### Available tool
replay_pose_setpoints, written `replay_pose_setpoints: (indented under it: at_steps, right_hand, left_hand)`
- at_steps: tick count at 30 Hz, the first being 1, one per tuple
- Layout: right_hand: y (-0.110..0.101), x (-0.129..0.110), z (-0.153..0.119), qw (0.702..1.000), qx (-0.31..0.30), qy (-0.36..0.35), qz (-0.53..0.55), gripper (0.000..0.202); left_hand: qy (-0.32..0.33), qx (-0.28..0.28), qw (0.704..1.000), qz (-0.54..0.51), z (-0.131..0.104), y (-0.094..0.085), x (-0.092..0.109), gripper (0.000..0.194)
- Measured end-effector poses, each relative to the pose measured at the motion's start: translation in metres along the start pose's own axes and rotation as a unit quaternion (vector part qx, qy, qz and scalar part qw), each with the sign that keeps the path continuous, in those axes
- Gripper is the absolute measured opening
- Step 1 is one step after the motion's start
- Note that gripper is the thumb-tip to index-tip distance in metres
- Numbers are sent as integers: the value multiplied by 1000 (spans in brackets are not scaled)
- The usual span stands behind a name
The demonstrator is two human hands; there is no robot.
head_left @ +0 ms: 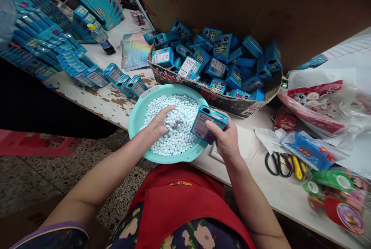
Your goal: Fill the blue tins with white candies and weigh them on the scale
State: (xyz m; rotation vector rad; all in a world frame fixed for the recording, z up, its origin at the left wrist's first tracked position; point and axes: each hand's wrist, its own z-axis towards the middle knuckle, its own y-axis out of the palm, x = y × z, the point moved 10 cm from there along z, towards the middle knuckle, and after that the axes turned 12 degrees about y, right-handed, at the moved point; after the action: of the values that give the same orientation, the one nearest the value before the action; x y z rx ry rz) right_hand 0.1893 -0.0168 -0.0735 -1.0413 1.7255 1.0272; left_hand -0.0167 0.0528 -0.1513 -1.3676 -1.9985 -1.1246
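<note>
A mint-green plastic basin [133, 124] full of small round white candies [185, 106] sits at the table's front edge. My left hand [161, 122] is cupped palm up in the candies, with a handful lying in it and the far fingers partly buried. Over the basin's right rim, my right hand [227, 135] grips a small blue candy box [207, 124]. The box is tilted, its printed panel faces me and a dark round hole shows in its top.
Behind the basin stands a cut-down carton [246, 111] heaped with blue boxes. More boxes [136, 86] line the table on the left, near a small bottle [101, 39]. Scissors [278, 164], a yellow cutter [299, 167], tape rolls [343, 181] and plastic bags lie on the right.
</note>
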Motion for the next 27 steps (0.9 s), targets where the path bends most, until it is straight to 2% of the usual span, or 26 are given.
replay_pose_setpoints:
  at_steps: [4, 8, 11, 14, 20, 27]
  right_hand:
    - [23, -2, -3, 988, -4, -73, -138, 43]
    - [50, -15, -9, 950, -22, -164, -265, 38]
    - [65, -21, -12, 928, -39, -203, -310, 35]
    - [71, -22, -12, 918, -39, -208, -334, 34]
    - [65, -23, -11, 914, -13, -185, -361, 35]
    - [70, -37, -12, 896, -17, -221, -386, 32]
  left_hand:
    - [35, 5, 998, -42, -11, 8, 31, 21]
    - [135, -41, 986, -91, -28, 33, 70, 23]
    - [202, -66, 972, -96, -35, 49, 86, 23]
    - [232, -64, 968, -71, -33, 54, 86, 26]
    - [273, -70, 958, -41, -30, 55, 85, 27]
    - [276, -74, 958, -18, -35, 58, 87, 32]
